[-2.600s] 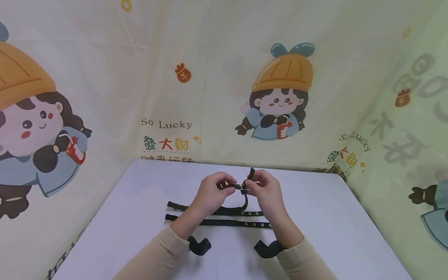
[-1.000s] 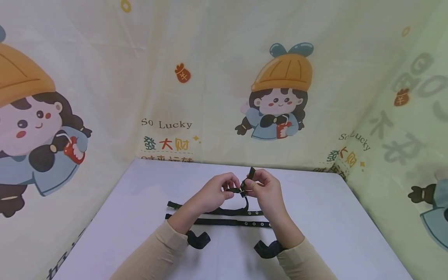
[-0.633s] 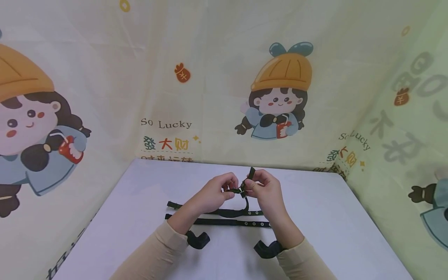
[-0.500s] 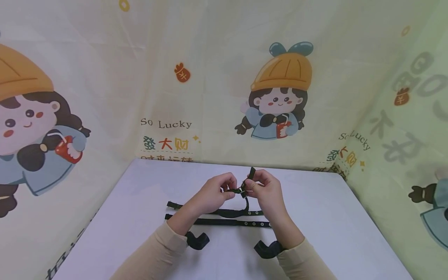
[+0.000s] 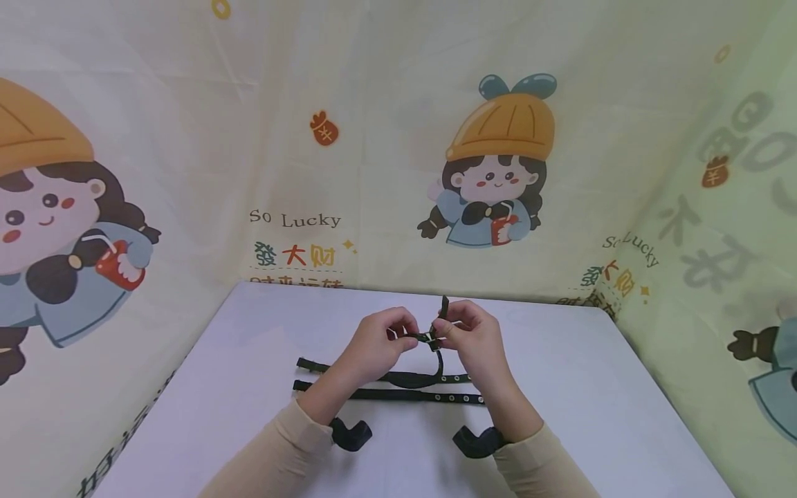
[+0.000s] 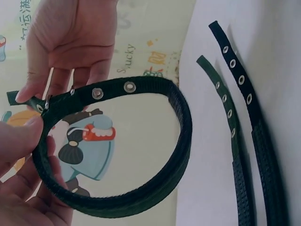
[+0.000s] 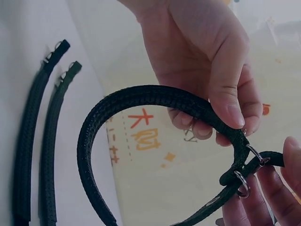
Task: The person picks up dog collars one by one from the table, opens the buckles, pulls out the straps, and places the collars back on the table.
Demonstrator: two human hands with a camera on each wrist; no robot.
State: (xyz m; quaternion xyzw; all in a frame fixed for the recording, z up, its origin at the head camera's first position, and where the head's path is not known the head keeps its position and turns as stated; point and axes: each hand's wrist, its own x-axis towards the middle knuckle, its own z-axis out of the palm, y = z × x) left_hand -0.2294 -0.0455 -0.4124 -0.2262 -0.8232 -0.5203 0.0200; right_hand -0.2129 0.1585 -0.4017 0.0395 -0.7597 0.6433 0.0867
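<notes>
A dark green collar (image 6: 186, 122) hangs in a loop between my hands, above the table. My left hand (image 5: 378, 342) pinches it beside the metal buckle (image 7: 255, 153), between thumb and fingers. With thumb and fingers, my right hand (image 5: 476, 335) grips the strap end (image 6: 14, 97), which passes through the buckle and sticks out beyond it. A metal ring (image 7: 242, 183) sits on the band close to the buckle, and metal-rimmed eyelets (image 6: 130, 87) show along the strap. The head view shows the free tip (image 5: 445, 305) pointing upward beside the right thumb.
Two more dark collars lie unfastened and side by side on the white table: a farther collar (image 5: 411, 379) and a nearer collar (image 5: 398, 395). Forearms partly cover them. Black wrist mounts (image 5: 351, 436) hang below both wrists. Printed cloth (image 5: 386, 173) walls the table's back and sides.
Over the last half second, the left hand has shifted slightly left and the collar's free tip has swung a little left. The two collars on the table have not moved.
</notes>
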